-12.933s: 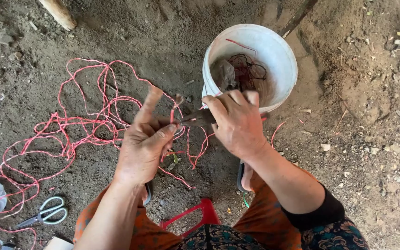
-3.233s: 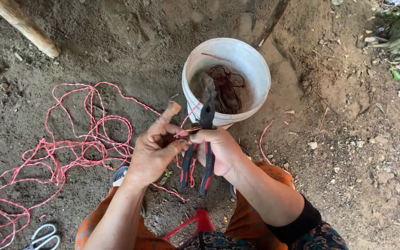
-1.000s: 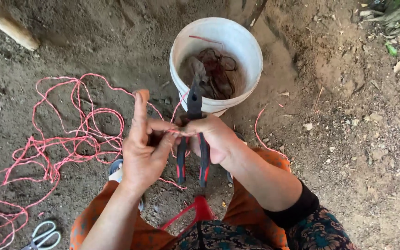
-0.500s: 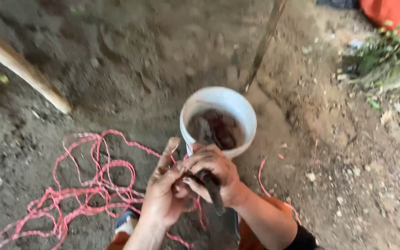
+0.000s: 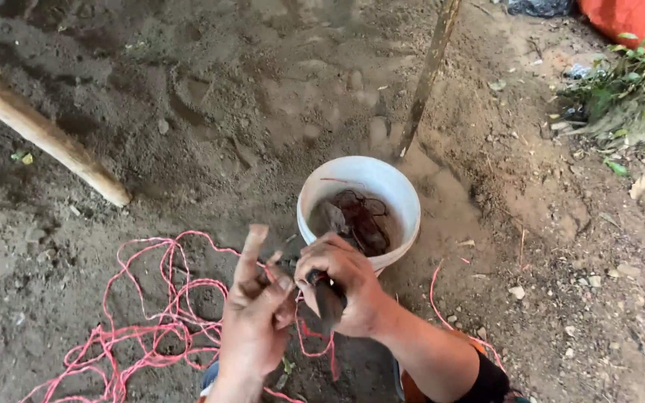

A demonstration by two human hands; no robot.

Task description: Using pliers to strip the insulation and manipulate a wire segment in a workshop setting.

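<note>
gripping a dark-handled tool [image 5: 328,302], apparently pliers, the right hand [image 5: 345,287] was curled shut around its handles just in front of the white bucket [image 5: 397,195]. the left hand [image 5: 257,310] pinched a strand of red cord [image 5: 151,328] near the tool's head, forefinger pointing upward; the exact contact point was blurred. loose loops of the cord lay spread on the dirt ground [image 5: 263,97] to the left. the bucket held dark tangled material [image 5: 356,220]. a wooden pole [image 5: 46,134] lay at upper left, well apart.
</note>
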